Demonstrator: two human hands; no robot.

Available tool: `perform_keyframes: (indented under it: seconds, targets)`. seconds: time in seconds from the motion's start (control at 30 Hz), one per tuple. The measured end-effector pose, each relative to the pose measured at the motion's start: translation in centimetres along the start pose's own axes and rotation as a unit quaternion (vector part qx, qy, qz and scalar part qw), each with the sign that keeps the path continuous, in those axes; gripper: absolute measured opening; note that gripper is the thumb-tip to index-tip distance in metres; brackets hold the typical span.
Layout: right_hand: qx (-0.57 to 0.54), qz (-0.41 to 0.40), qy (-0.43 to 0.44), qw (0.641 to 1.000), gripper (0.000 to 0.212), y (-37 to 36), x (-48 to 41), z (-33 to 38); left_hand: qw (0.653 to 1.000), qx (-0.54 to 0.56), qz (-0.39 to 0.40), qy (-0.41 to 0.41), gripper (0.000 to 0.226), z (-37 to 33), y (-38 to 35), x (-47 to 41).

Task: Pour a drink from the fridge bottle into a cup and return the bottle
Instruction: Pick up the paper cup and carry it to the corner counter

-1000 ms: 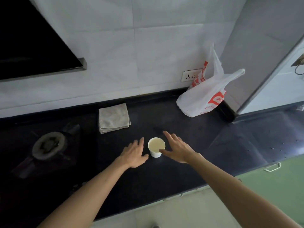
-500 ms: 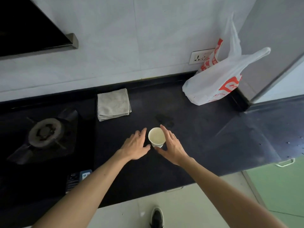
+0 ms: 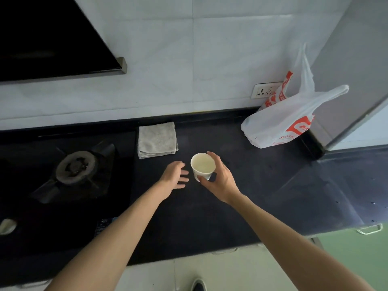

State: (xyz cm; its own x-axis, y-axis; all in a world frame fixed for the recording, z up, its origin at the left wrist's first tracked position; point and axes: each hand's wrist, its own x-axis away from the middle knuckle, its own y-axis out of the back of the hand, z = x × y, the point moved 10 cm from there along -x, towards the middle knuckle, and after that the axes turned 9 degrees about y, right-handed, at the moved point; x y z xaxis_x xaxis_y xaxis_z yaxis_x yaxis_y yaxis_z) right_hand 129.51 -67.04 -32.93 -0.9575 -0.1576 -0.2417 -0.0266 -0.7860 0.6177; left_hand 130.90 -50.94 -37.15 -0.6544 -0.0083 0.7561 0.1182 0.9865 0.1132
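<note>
Presently right hand [image 3: 220, 179] fingers grasp white paper cup [image 3: 202, 166] holding pale liquid; left hand [image 3: 174, 177], at its 9 o'clock, released, fingers spread.

My left hand [image 3: 175, 175] blurs at the fingers; my right hand [image 3: 220, 181] hides the paper cup's [image 3: 202, 166] base.

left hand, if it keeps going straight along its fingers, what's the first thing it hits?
Probably the paper cup: the left hand points right, open, with bare counter between. The right hand grips that cup. Relative height is unclear, so it might pass under.
</note>
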Motion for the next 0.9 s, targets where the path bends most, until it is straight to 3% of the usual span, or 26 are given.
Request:
perform_keyframes:
  seconds: [0.17, 0.37, 0.67, 0.9]
  targets:
    - [-0.011, 0.016, 0.055, 0.998, 0.078, 0.7, -2.9, 4.6, 0.976, 0.209, 0.062, -0.012, 0.049, -2.3, 1.8, 2.4]
    - [-0.039, 0.027, 0.091, 0.995, 0.077, 0.5, -5.5, 10.0, 0.931, 0.348, 0.101, -0.038, 0.054, -4.4, 5.8, 5.6]
    - [-0.098, 0.06, 0.122, 0.986, 0.078, -3.1, -7.4, 17.7, 0.881, 0.451, 0.126, -0.059, 0.06, -3.6, 12.7, 10.6]
    - [-0.144, 0.079, 0.129, 0.978, 0.078, -7.8, -7.8, 24.3, 0.856, 0.502, 0.093, -0.085, 0.059, -1.8, 19.2, 14.0]
